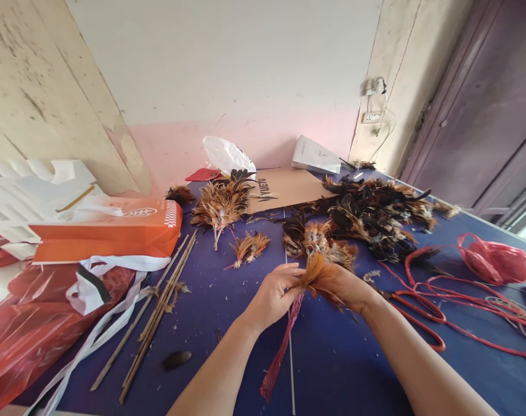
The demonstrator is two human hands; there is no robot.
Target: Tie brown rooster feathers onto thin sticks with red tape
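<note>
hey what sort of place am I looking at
Probably a small handcraft workspace, perhaps in a home: the heap of black-and-brown feathers, the thin brown wooden sticks and the tangled pinkish-red plastic twine look like craft supplies.

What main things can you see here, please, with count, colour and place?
Held feathers: one bunch, ginger, front centre
Strip: one, pink, trailing below them
Feather pile: one, black-brown, right
Small bunch: one, brown, centre
Large bunch: one, brown, back
Sticks: several, tan, left
Scissors: one, red handles, right
String: one tangle, pink, right
Cardboard: one, brown, back
Box: one, white, back
Plastic bag: one, white, back
Shopping bag: one, orange, left
Plastic film: one, red, left
Table: one, blue, beneath
Door: one, purple, right
Left hand: one, bare, holding feathers
Right hand: one, bare, partly behind feathers
</note>
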